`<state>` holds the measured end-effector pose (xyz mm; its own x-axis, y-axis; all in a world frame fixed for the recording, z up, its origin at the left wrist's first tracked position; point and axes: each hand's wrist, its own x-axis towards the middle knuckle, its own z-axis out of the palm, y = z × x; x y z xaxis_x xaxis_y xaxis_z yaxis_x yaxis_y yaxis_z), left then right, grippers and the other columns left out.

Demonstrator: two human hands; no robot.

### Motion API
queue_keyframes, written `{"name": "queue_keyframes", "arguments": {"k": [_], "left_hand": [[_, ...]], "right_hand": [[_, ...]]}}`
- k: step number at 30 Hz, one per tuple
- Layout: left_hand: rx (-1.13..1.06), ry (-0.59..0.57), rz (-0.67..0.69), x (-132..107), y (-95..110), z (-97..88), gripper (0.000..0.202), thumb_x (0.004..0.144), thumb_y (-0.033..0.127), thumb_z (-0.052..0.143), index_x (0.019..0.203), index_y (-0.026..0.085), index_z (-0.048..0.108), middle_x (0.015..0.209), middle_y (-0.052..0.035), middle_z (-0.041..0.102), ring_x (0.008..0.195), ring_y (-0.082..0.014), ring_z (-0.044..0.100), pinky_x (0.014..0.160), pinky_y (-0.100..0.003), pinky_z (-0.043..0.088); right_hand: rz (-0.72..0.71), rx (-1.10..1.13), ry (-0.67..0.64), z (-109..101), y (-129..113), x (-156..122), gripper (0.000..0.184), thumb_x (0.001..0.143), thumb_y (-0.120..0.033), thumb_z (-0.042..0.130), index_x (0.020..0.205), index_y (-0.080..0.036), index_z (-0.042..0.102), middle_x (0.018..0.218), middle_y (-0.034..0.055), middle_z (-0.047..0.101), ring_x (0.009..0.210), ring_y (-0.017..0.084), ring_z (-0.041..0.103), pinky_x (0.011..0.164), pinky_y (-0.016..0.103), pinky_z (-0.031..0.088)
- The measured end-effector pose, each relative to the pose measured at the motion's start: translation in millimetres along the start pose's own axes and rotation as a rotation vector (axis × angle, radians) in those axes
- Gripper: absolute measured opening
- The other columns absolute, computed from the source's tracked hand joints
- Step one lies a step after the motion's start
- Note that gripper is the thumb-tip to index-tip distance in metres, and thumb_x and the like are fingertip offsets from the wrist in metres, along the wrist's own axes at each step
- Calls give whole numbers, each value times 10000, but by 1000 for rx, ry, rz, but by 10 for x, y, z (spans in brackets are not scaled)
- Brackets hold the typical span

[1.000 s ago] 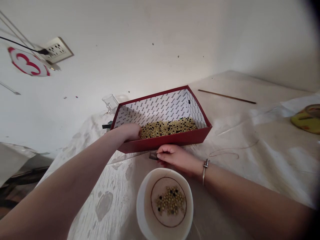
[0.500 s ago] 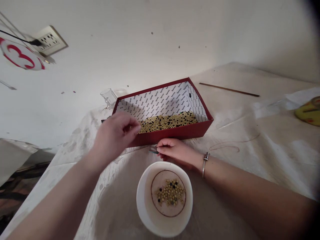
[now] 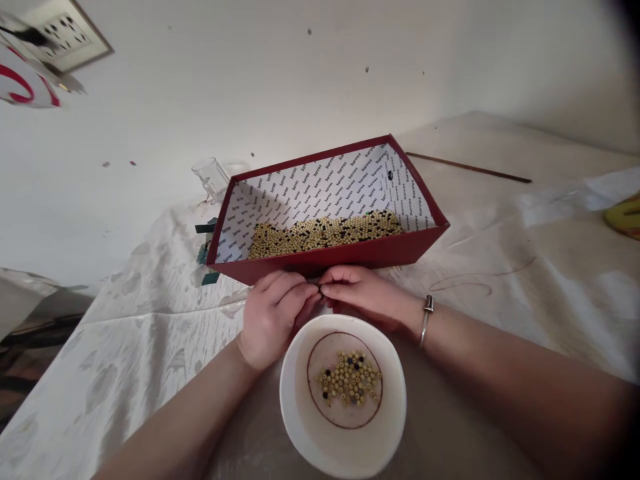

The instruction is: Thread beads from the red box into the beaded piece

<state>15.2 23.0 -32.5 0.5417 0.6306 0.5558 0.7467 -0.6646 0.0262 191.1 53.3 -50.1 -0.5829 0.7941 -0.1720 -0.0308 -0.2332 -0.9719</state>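
Note:
My left hand and my right hand meet fingertip to fingertip, low against the front wall of a red box. Both are closed in a pinch. Whatever small dark thing lies between the fingertips is mostly hidden. Inside the box, beige and black beads form a heap along the near side of the white printed lining. Just below the hands stands a white bowl with a small scatter of similar beads on its bottom.
A clear glass mug stands behind the box's left end, and dark green pieces stick out beside it. A thin brown stick and a loose thread lie to the right. Something yellow sits at the right edge.
My left hand has come down from the box's left front edge to meet my right hand, covering the small flat grey object visible there before. The view has shifted slightly.

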Motion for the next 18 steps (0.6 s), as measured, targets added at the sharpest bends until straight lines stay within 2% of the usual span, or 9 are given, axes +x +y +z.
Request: {"name": "queue_keyframes", "arguments": {"k": [7, 14, 18], "left_hand": [[-51, 56, -51, -7, 32, -2, 160, 725, 158, 596, 881, 189, 605, 853, -32, 607, 796, -141, 535, 726, -293, 457], [-47, 70, -160, 11, 67, 24, 78, 724, 195, 594, 801, 183, 598, 810, -29, 585, 792, -148, 524, 724, -300, 445], [-38, 55, -164, 9, 68, 23, 50, 719, 199, 592, 767, 182, 594, 783, -26, 581, 775, -152, 520, 707, -300, 441]], "right_hand": [[-8, -27, 2, 2, -9, -3, 149, 749, -298, 551, 724, -151, 542, 659, -16, 541, 584, 75, 481, 573, 215, 383], [-6, -13, 25, 6, 9, -6, 167, 740, -325, 562, 726, -160, 542, 634, -25, 535, 563, 76, 482, 552, 216, 373], [-3, -19, 22, 6, 6, -9, 171, 739, -330, 563, 730, -160, 538, 632, -24, 535, 559, 74, 479, 549, 213, 371]]}}
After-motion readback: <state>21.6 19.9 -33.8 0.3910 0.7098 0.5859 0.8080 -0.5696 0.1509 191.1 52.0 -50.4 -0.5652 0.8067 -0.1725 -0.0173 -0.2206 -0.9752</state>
